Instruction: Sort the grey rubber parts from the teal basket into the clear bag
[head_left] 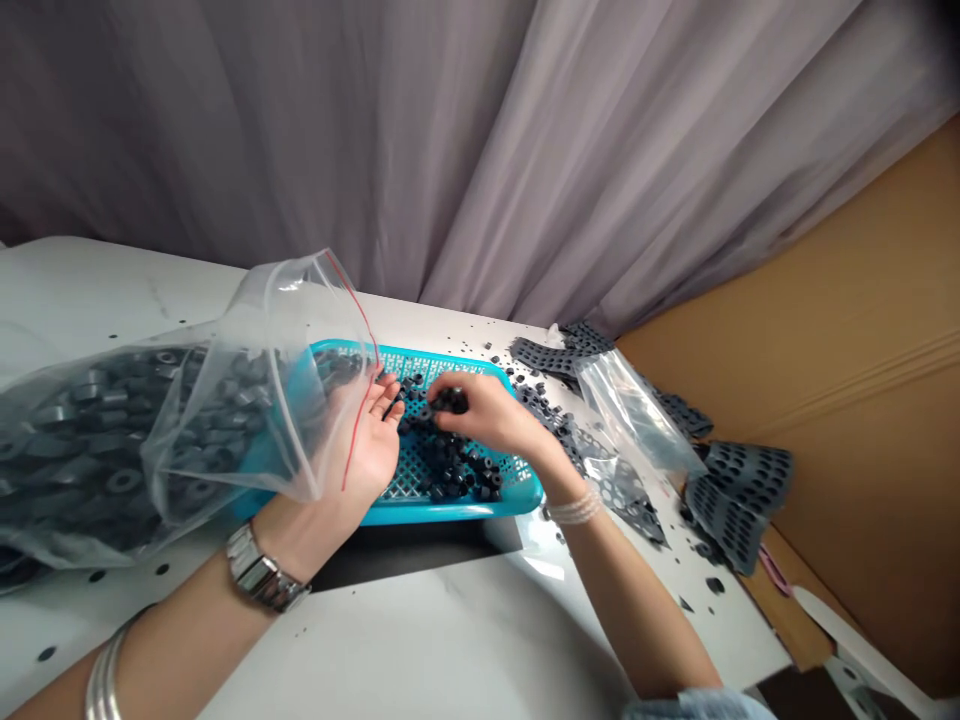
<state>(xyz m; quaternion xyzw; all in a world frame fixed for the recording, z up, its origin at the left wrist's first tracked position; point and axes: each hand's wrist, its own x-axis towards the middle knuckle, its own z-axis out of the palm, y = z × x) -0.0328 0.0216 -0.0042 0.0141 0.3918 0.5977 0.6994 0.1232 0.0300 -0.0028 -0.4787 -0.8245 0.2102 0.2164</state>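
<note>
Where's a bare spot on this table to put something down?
Bare tabletop lies near you, between your forearms, below the blue tray. Another patch sits far left, behind the plastic bag. Right of the tray is crowded: punched rubber sheets and loose bits.

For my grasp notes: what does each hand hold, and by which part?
The left hand holds the clear plastic zip bag by its open mouth; the right hand pinches small black rubber rings.

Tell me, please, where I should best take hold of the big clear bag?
Probably the clear bag's raised upper lip, by the red seal line, pinched from the tray side: the mouth gapes open there, while the ring-filled body slumps on the table.
</note>
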